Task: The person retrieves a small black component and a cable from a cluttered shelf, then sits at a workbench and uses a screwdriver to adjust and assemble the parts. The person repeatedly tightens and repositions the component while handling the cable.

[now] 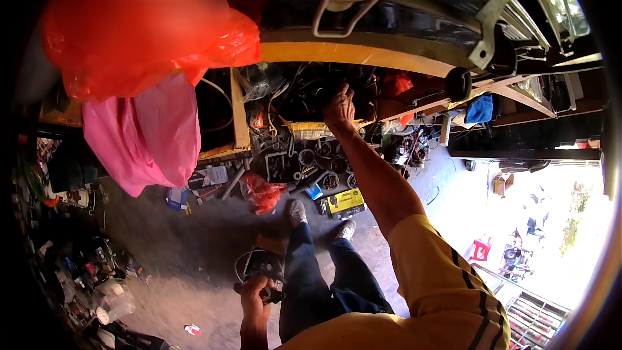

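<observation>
Up ahead, my right hand (340, 109) reaches into a yellow-sided carton (310, 131) on a shelf. Its fingers curl down among dark cables and black parts (310, 94); what they grip is lost in the shadow. Low in the picture, beside my legs, my left hand (257, 290) is closed around a black part (264, 266) with a thin looped cable. The exact kind of that part cannot be made out.
Red and pink plastic bags (146, 136) hang at the upper left. Below the shelf lie metal rings and parts (330, 165), a red bag (262, 193) and a yellow box (345, 203). Clutter (97, 272) lines the left side. A flat metal bracket (495, 13) juts out at upper right.
</observation>
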A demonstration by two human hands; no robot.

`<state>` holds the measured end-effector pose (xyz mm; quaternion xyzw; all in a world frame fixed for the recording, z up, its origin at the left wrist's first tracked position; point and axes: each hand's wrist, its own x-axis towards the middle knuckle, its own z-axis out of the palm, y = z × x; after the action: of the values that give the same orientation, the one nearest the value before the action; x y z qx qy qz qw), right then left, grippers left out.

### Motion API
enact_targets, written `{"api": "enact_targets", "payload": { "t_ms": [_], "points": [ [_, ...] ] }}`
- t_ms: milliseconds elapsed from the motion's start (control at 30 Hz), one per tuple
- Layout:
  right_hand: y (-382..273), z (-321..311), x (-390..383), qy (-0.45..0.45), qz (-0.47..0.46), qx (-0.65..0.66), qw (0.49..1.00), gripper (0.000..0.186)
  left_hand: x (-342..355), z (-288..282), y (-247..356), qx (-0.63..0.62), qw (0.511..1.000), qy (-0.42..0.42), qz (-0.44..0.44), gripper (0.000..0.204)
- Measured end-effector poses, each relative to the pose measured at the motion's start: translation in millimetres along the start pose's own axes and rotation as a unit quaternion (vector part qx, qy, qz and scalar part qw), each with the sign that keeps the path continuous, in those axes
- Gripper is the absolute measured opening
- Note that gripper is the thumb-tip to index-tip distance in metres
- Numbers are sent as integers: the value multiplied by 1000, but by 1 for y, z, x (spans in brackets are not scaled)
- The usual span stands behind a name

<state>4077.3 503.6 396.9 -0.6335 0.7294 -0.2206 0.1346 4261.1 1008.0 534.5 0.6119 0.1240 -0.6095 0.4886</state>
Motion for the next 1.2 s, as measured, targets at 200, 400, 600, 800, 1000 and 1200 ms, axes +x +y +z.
{"api": "enact_targets", "payload": {
  "t_ms": [200,400,600,800,1000,1200],
  "points": [
    [-23,-14,3,-96,87,34,991,44,-4,7,-1,20,1000,-13,0,22],
    [-99,-38,-17,2,-49,123,991,38,-4,18,2,17,999,-26,-23,20],
    [-175,36,5,-46,-169,126,977,36,-10,31,27,58,998,-34,-1,19],
    [-180,4,-17,-96,-195,269,938,68,-21,24,24,24,999,-28,-11,20],
    [-126,-39,-45,-123,-221,220,942,98,-13,17,14,42,998,-37,-11,22],
    [-35,-23,-20,49,-198,123,971,38,-13,17,18,21,999,-36,-17,19]
  ]
}}
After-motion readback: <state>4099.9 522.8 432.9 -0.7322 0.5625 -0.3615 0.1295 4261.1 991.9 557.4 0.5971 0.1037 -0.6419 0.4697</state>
